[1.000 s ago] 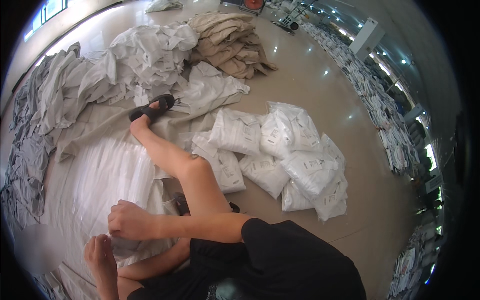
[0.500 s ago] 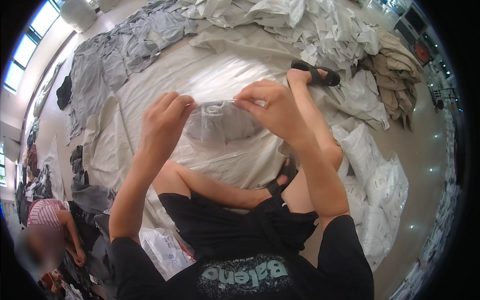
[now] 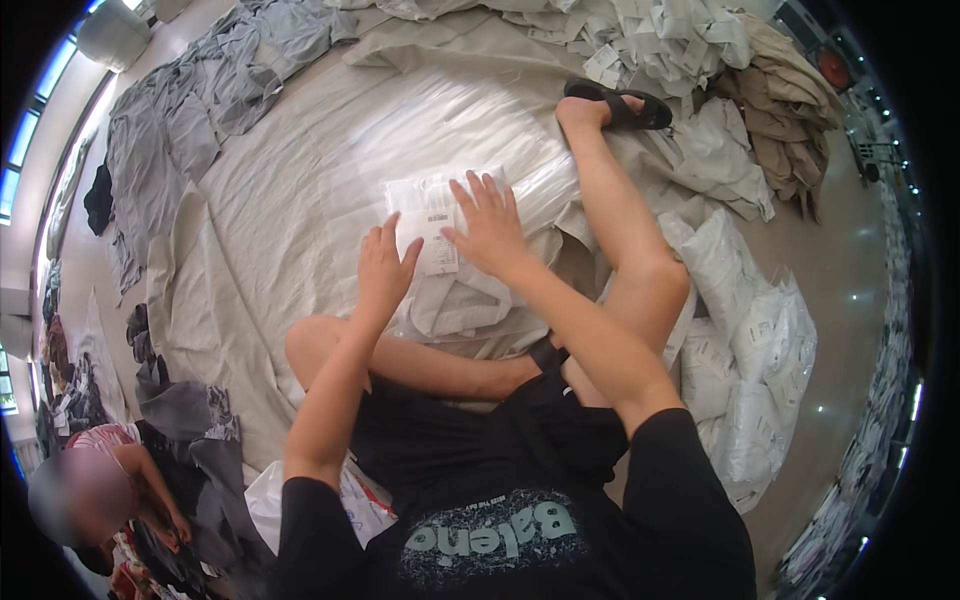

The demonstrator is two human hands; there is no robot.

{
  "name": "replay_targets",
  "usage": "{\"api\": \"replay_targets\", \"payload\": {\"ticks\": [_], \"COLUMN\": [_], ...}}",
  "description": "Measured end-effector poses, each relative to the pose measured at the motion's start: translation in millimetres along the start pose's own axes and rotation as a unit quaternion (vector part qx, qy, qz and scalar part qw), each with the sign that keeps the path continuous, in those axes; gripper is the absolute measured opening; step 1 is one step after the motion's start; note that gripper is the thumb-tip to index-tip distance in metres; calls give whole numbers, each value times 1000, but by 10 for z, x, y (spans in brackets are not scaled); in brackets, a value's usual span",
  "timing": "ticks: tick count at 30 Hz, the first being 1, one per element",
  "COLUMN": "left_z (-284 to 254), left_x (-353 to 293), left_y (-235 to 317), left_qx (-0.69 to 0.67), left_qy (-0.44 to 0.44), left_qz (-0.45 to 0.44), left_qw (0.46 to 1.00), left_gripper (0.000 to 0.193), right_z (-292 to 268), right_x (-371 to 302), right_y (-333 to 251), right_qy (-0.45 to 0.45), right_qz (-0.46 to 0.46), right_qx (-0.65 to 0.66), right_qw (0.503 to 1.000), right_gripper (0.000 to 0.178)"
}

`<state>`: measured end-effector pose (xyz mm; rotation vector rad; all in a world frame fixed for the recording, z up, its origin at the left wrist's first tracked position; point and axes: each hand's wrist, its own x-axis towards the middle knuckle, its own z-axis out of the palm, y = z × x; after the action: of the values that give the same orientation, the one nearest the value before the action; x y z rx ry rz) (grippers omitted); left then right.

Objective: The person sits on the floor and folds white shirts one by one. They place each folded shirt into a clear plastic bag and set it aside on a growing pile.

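A clear plastic bag with a folded white garment [image 3: 440,280] and a white label lies flat on the pale floor sheet [image 3: 300,180] in front of me. My left hand [image 3: 383,270] presses flat on its left part, fingers spread. My right hand [image 3: 487,228] lies palm down on its upper right part, fingers apart, next to the label. Neither hand grips anything. My bare legs frame the bag, the right one stretched out with a black sandal [image 3: 620,105] on the foot.
A pile of bagged white garments [image 3: 750,340] lies at my right. Grey clothes [image 3: 200,90] lie spread at the upper left, white and tan garments [image 3: 780,110] at the upper right. Another person [image 3: 110,490] crouches at the lower left among dark clothes.
Half a second ago both hands held the bag up by its top edge; now it lies flat on the sheet with both palms on it.
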<state>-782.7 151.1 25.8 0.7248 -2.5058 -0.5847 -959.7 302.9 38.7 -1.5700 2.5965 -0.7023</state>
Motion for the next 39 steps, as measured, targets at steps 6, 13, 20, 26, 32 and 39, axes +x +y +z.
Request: {"api": "replay_targets", "payload": {"ticks": [6, 13, 20, 26, 32, 39], "left_z": [572, 754, 144, -1445, -1801, -464], "left_x": [36, -24, 333, 365, 605, 775], "left_y": [-173, -521, -378, -508, 110, 437], "left_qx": [-92, -231, -511, -590, -679, -494], "left_qy": [-90, -83, -102, -76, -161, -313], "left_qz": [-254, -358, -394, -311, -284, -179], "left_qw": [959, 901, 757, 741, 657, 791], "left_gripper": [95, 85, 61, 57, 70, 60], "right_z": [660, 11, 322, -441, -1269, -2347], "right_x": [-22, -43, 141, -168, -403, -1031], "right_y": [213, 125, 247, -282, -564, 651], "right_qy": [-134, -221, -70, -55, 13, 406], "right_qz": [86, 107, 195, 314, 77, 299], "right_qx": [-40, 27, 194, 645, 762, 535], "right_qw": [986, 969, 959, 694, 643, 677], "right_gripper": [94, 92, 107, 104, 47, 29]}}
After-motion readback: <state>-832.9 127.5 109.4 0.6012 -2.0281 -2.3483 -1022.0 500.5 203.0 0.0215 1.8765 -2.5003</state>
